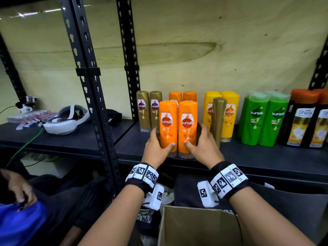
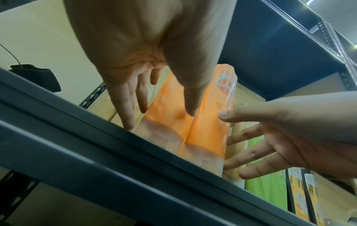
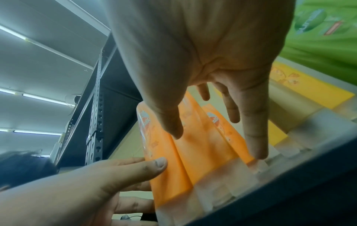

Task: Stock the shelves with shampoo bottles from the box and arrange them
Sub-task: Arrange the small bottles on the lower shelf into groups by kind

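Note:
Two orange Sunsilk bottles (image 1: 168,121) (image 1: 188,125) stand upright, side by side, near the front of the dark shelf (image 1: 248,157). My left hand (image 1: 155,144) lies flat against the left bottle's outer side, thumb on its front. My right hand (image 1: 202,144) mirrors it on the right bottle. The left wrist view shows the left hand (image 2: 154,76) with straight fingers beside the orange pair (image 2: 170,122), and the right hand (image 2: 280,137) opposite. In the right wrist view the right hand (image 3: 212,68) has straight fingers along the pair (image 3: 203,152). The open cardboard box (image 1: 198,226) is below my arms; its contents are hidden.
Behind stand two more orange bottles (image 1: 182,96), with gold bottles (image 1: 149,110) to the left. A gold bottle (image 1: 218,119) stands close to my right hand, before yellow ones (image 1: 230,118). Green (image 1: 262,119) and black bottles (image 1: 301,121) follow rightwards. A steel upright (image 1: 92,86), a headset (image 1: 67,119) and another person's hand (image 1: 19,189) are on the left.

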